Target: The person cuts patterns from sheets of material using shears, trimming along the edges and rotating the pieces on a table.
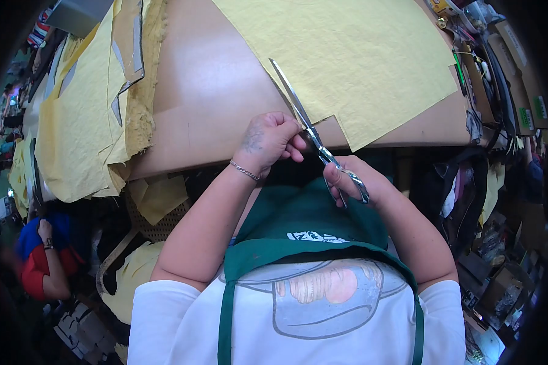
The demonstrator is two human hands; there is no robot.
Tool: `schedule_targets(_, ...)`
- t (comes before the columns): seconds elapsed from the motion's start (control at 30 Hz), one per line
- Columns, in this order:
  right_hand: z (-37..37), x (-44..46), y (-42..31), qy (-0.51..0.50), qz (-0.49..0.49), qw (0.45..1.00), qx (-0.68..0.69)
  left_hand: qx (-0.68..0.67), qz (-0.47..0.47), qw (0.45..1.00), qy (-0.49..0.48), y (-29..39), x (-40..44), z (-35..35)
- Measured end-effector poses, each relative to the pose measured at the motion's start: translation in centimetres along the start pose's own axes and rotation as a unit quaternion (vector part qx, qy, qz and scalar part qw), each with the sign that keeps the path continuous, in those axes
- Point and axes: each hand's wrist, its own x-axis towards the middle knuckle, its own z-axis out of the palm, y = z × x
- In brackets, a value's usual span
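A large yellow sheet (359,61) lies on the table, with a small step-shaped notch in its near edge. Metal scissors (315,137) are held by their handles in my right hand (356,176), the blades pointing up and left over the sheet's left edge. The blades look slightly apart. My left hand (274,143) is closed beside the blades at the sheet's lower left edge, with thumb and fingers pinched together. Whatever is between those fingertips is too small to make out.
Stacked yellow sheets (79,128) and a brown-edged piece lie at the table's left. The table's (195,103) front edge runs before my body. Boxes (511,55) and tools crowd the right side. Another person (49,255) in red and blue is at the lower left.
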Motion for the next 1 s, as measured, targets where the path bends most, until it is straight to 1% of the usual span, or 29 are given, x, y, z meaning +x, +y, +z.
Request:
schedule_targets(0.27, 0.3, 0.0, 0.0, 0.051, 0.014, 0.999, -0.013, 0.007, 0.003, 1.000, -0.009, -0.1, 0.1, -0.1)
schedule_targets(0.33, 0.3, 0.0, -0.1, 0.055, 0.024, 0.998, -0.018, 0.011, -0.001, 1.000, -0.011, 0.0, 0.1, -0.1)
schedule_targets(0.43, 0.4, -0.3, -1.0, 0.069, 0.064, 0.995, -0.034, 0.007, 0.003, 1.000, -0.016, -0.1, 0.1, -0.2)
schedule_targets(0.53, 0.4, -0.4, -1.3, 0.060, 0.076, 0.995, -0.028, 0.000, 0.005, 1.000, -0.021, -0.3, 0.1, -0.2)
schedule_targets(0.73, -0.6, 0.2, -2.3, 0.036, 0.052, 0.998, -0.028, -0.014, 0.000, 0.999, -0.038, -0.2, 0.0, -0.4)
schedule_targets(0.83, -1.1, 1.1, -3.5, 0.011, 0.033, 0.997, -0.066, -0.029, -0.005, 0.998, -0.051, -0.3, 0.1, -0.6)
schedule_targets(1.0, -1.0, 2.2, -4.9, 0.002, 0.030, 0.999, -0.030, -0.030, -0.004, 0.997, -0.068, -0.7, 0.4, -0.9)
